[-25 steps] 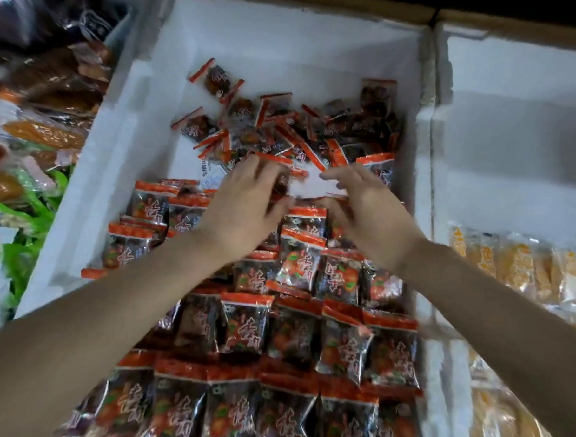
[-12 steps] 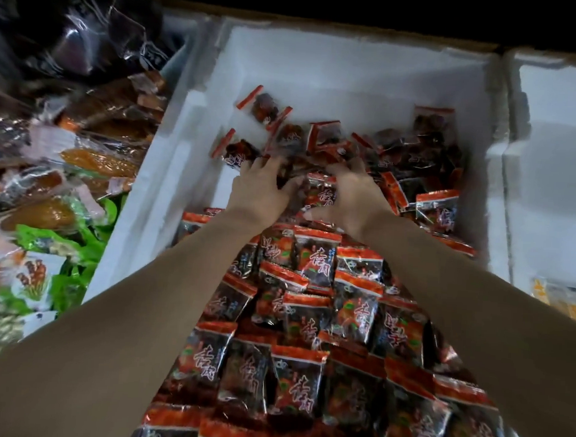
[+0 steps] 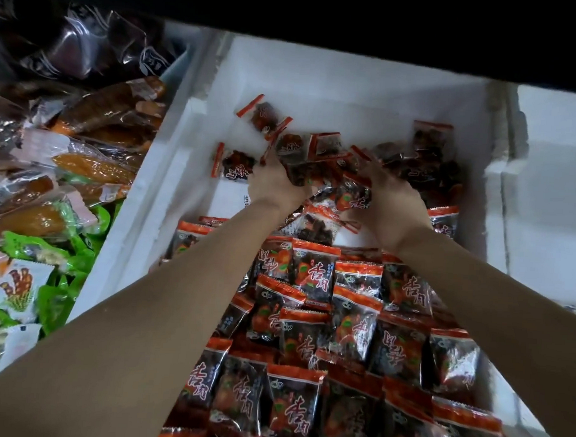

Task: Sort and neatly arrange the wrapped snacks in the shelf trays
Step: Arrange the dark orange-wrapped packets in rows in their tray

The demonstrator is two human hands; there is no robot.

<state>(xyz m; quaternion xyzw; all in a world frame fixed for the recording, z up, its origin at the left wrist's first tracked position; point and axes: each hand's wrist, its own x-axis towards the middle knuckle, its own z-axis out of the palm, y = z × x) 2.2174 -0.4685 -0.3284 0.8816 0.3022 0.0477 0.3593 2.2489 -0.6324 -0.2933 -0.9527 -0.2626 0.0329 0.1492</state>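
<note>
Both hands have gone further back in the foam tray, from the edge of the neat rows into the loose pile of red-and-black snacks against its far wall. At the pile's left end the left hand looks to have its grip curled round a packet. The right hand lies on the heap just beside it, fingers buried among the packs, so I cannot tell whether its grip holds any.
</note>
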